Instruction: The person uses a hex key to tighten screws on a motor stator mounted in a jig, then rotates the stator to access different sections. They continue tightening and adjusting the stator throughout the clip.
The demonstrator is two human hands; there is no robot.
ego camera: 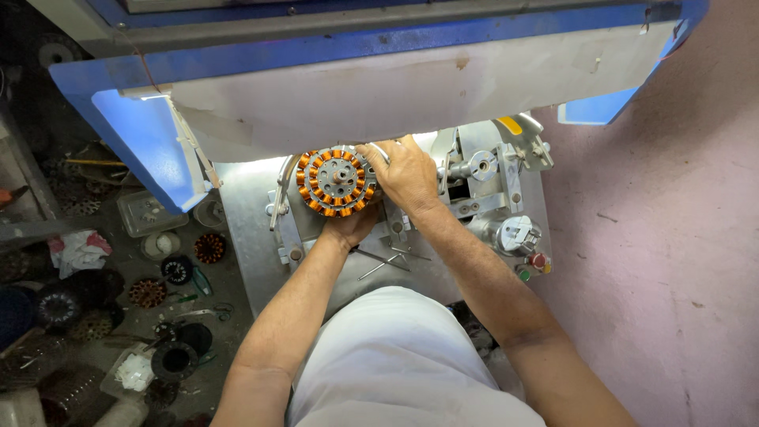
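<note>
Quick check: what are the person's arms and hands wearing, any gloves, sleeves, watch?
Both hands are bare: no gloves on the left hand or the right hand. Forearms are uncovered up to the frame edge, no sleeves showing. No watch, bands or rings visible. A white garment covers the torso.

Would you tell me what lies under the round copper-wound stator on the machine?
The stator sits on the grey metal machine plate. The left hand reaches beneath its lower edge; its fingers and the mount are hidden.
</note>
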